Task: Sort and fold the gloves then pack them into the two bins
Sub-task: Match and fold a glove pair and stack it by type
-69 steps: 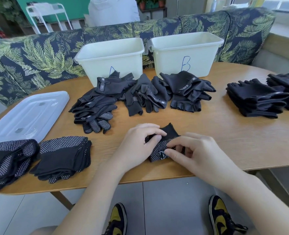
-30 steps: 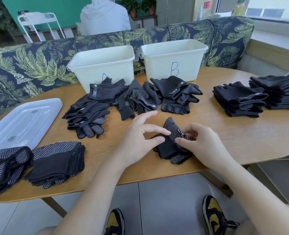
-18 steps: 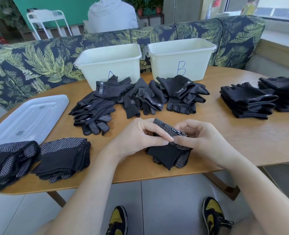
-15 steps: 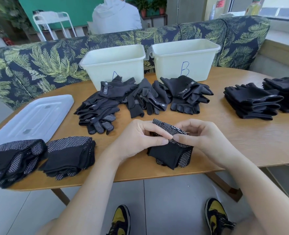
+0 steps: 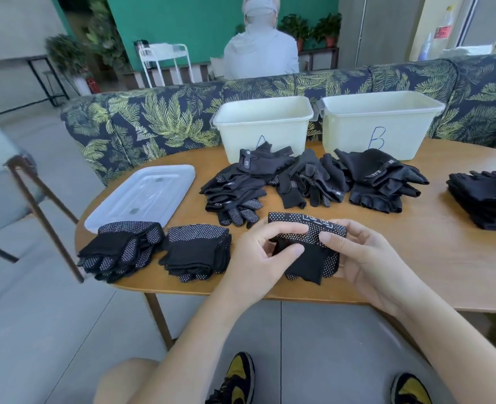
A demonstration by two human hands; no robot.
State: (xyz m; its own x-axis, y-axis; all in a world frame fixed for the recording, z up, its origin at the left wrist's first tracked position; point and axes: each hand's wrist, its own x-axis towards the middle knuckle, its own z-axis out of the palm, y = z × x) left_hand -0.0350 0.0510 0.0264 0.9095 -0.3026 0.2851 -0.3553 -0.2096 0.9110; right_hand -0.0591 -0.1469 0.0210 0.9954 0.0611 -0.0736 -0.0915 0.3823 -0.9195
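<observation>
A folded black glove with white grip dots is held just above the table's near edge. My left hand pinches its left side and my right hand grips its right side. Two folded dotted stacks lie to the left. A loose heap of black gloves sits mid-table in front of bin A and bin B, both cream plastic. More folded black gloves are stacked at the right.
A clear plastic lid lies at the table's left end. A leaf-print sofa runs behind the round wooden table. A chair stands at the left. A person in grey sits beyond the sofa, back turned.
The glove was lifted off the table and folded; both hands now hold it up as a compact bundle. The camera view swung left.
</observation>
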